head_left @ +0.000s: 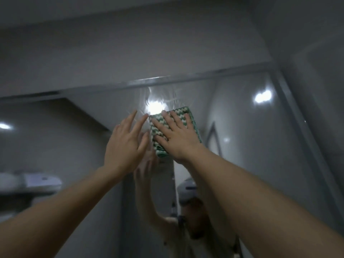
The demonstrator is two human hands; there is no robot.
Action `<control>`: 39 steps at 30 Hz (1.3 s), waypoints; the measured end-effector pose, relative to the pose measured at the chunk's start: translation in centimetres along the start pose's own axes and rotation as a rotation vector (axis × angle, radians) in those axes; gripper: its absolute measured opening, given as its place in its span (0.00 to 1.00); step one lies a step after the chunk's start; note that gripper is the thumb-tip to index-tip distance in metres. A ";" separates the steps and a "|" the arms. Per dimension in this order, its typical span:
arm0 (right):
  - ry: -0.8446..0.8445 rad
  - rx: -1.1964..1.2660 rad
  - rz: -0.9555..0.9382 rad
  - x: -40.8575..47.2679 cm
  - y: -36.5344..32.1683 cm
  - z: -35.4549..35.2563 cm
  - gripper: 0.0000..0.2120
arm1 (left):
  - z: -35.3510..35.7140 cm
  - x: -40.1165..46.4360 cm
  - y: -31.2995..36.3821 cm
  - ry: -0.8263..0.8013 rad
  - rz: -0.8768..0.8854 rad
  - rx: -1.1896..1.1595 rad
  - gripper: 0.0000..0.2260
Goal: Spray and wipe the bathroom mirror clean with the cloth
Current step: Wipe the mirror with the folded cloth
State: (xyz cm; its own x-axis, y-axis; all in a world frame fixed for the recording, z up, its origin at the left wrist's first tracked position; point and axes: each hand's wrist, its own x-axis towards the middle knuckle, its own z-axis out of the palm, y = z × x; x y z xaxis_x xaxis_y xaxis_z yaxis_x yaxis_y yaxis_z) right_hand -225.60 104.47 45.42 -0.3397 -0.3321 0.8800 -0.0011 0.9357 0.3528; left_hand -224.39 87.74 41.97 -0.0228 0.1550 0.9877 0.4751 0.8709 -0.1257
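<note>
Fingers (pixel 168 119) of the right hand (pixel 177 138) lie straight and spread, pressing the folded green-and-white woven cloth (pixel 191 118) flat against the frameless wall mirror (pixel 242 146) near its top edge. Beside it, the left hand (pixel 124 144) is raised with fingers extended and apart, holding nothing. Soft, light and limp, the cloth should slide easily over wet glass; an open palm over its middle probably controls it best.

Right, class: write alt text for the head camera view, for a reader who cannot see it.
A right hand presses a folded green-and-white woven cloth flat against a metal-framed bathroom mirror near its top edge; the empty left hand is raised beside it, fingers straight.
</note>
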 end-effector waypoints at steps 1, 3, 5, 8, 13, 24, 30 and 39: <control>-0.002 0.002 0.023 1.5 0.4 -0.4 0.26 | 0.0 0.9 -0.6 0.018 -0.006 -0.003 0.26; 0.010 0.004 0.055 4.6 1.3 -1.2 0.26 | 0.1 2.9 -1.6 0.043 -0.014 0.013 0.26; 0.035 0.005 0.076 7.4 2.5 -2.1 0.26 | 0.4 4.8 -2.4 0.074 -0.018 0.015 0.29; 0.090 0.013 0.116 10.5 4.3 -3.2 0.27 | 0.9 6.8 -2.7 0.107 -0.009 0.030 0.31; 0.134 -0.012 0.119 11.6 5.2 -3.4 0.27 | 1.6 6.6 -1.7 0.131 -0.012 0.024 0.26; 0.069 -0.043 0.037 -4.4 7.0 -0.3 0.26 | 1.2 -1.3 2.7 0.018 -0.039 -0.106 0.27; 0.002 -0.091 0.054 -17.3 5.7 3.1 0.27 | 2.2 -7.7 6.0 -0.130 0.033 -0.126 0.30; 0.004 -0.043 0.112 -27.9 2.2 6.9 0.27 | 4.2 -21.3 11.1 -0.322 0.084 -0.212 0.24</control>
State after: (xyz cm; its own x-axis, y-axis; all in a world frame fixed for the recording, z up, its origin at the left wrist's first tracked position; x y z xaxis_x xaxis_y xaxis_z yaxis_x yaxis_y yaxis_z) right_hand -222.63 116.60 19.41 -0.3318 -0.2263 0.9158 0.0770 0.9611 0.2654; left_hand -222.36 96.04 19.18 -0.2346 0.3891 0.8908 0.6572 0.7387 -0.1496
